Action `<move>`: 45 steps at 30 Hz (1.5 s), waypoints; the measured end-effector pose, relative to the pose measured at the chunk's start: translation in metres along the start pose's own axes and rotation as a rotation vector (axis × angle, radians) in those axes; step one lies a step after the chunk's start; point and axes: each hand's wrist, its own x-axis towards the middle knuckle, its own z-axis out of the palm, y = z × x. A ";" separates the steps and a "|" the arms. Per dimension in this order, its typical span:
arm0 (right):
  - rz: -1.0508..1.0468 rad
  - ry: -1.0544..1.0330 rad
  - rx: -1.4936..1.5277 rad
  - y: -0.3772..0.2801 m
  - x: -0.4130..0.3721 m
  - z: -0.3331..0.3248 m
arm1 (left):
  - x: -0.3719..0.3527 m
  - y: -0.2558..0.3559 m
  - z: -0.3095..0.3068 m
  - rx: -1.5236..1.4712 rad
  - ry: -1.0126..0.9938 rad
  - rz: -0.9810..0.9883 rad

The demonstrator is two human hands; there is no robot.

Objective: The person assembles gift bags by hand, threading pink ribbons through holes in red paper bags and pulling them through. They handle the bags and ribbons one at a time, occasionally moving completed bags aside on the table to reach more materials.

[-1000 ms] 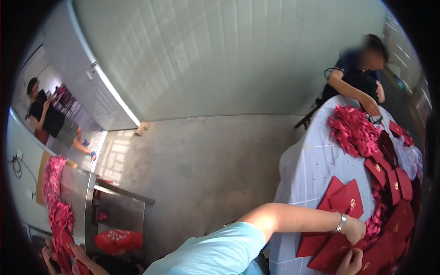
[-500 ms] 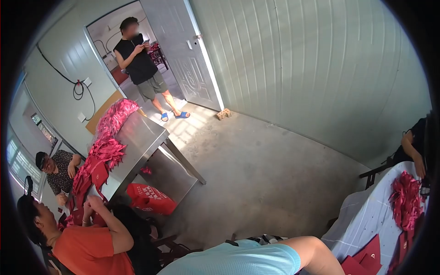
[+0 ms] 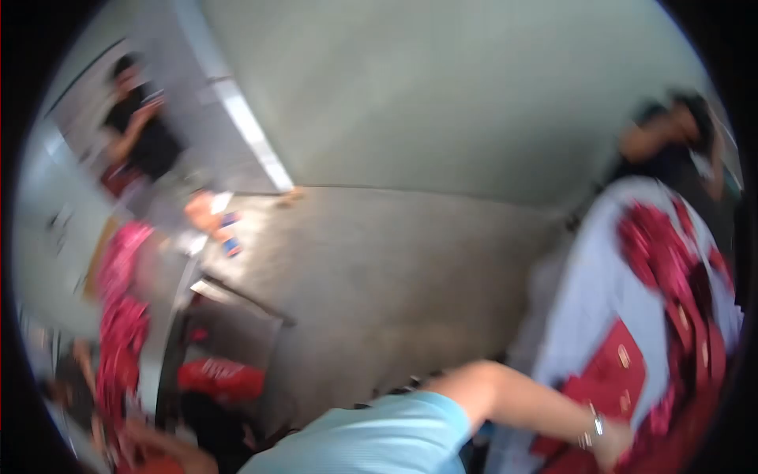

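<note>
My left arm, in a light blue sleeve, bends to the right, with a metal band on the wrist. My left hand (image 3: 617, 448) is at the lower right among red pieces, beside dark red printed cards (image 3: 620, 359) on the cloth-covered table (image 3: 580, 280). Blur and the red material hide its fingers, so its grip is unclear. Shiny crimson ribbon-like strips (image 3: 651, 245) lie in a heap farther up the table. My right hand is not visible.
A person (image 3: 142, 130) in dark clothes stands at the doorway, upper left. Another person (image 3: 667, 142) sits beyond the table. At left are a metal table (image 3: 162, 292) with crimson bundles (image 3: 122, 320), a red bag (image 3: 221, 379) and co-workers' arms (image 3: 170, 450).
The view has swung to the right and is blurred. More of the cloth-covered table shows, and my left forearm, wrist band and part of my hand have come into view.
</note>
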 end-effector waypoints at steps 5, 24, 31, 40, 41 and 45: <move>-0.058 0.021 -0.044 -0.048 -0.007 -0.020 | -0.027 0.026 -0.059 -0.178 -0.377 -0.033; -0.040 0.104 -0.080 -0.043 -0.008 -0.016 | -0.017 0.020 -0.060 -0.547 -0.554 -0.395; -0.009 0.094 -0.059 -0.039 -0.008 -0.012 | -0.018 0.021 -0.056 -0.651 -0.524 -0.413; 0.012 0.147 -0.102 -0.038 -0.008 -0.014 | -0.013 0.027 -0.058 -0.595 -0.579 -0.511; 0.015 0.146 -0.101 -0.038 -0.008 -0.014 | -0.013 0.026 -0.058 -0.617 -0.582 -0.508; -0.006 0.143 -0.102 -0.037 -0.006 -0.014 | -0.014 0.024 -0.056 -0.616 -0.568 -0.489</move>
